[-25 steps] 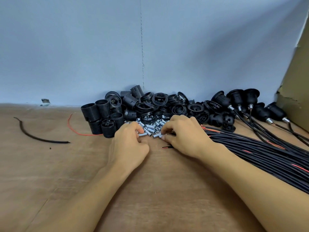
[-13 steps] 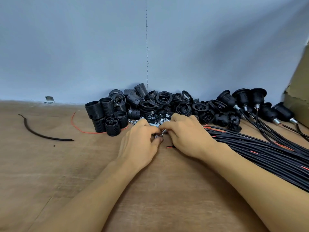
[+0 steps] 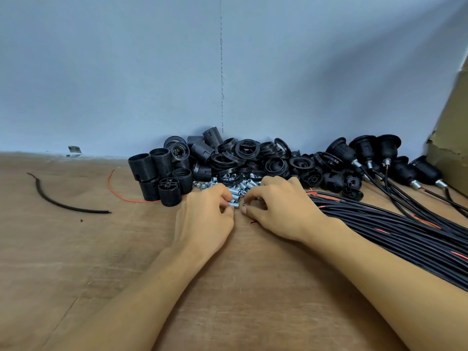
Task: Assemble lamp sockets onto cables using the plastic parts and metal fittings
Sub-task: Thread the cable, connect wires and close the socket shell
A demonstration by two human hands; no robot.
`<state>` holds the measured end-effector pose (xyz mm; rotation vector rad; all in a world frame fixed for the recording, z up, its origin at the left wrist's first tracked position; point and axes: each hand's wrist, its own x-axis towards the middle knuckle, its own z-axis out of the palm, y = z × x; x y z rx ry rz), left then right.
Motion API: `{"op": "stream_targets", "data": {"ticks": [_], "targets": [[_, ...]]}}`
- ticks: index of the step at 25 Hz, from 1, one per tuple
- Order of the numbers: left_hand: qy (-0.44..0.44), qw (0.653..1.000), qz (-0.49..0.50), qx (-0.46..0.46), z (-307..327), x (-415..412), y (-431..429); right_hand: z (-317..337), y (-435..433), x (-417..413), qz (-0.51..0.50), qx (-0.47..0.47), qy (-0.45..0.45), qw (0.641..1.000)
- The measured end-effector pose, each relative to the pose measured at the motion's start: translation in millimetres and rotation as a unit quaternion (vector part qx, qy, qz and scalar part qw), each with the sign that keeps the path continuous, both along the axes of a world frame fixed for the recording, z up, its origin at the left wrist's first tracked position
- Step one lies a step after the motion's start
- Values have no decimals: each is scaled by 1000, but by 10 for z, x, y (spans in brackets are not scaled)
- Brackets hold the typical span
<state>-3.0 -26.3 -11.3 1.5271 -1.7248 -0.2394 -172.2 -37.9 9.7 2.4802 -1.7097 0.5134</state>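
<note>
A heap of black plastic socket parts [image 3: 228,160] lies against the wall, with a small pile of silver metal fittings [image 3: 243,184] in front of it. My left hand [image 3: 205,219] pinches a threaded metal tube [image 3: 233,205] between thumb and fingers. My right hand [image 3: 281,209] sits just to its right, its fingertips pinching a small metal nut [image 3: 246,204] close to the tube's end. A bundle of black cables [image 3: 395,229] with red wire ends runs from under my right wrist to the right.
Several assembled sockets on cables [image 3: 367,153] lie at the back right, beside a cardboard box [image 3: 450,138]. A loose black cable piece [image 3: 63,203] and a red wire [image 3: 114,191] lie on the wooden table [image 3: 76,262] at the left.
Both hands drew together in front of the metal fittings. My left hand now shows a threaded tube, and my right hand holds a nut near its end.
</note>
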Motion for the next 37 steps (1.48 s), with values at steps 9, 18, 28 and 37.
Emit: {"op": "stream_targets", "data": {"ticks": [9,18,28,37], "targets": [[301,951,-53,52,25,-106,63,45,60,40,55,-83,-215,971],[631,722,-181,218,104,-201,235,-24,424,-80,133,-54,-252,957],[554,803,-144,167,92,-157,205,-75,381,-133,97,-4,-338,936],[394,912,-112,40,39,-251,253,-80,402,-87,69,-2,-375,924]]}}
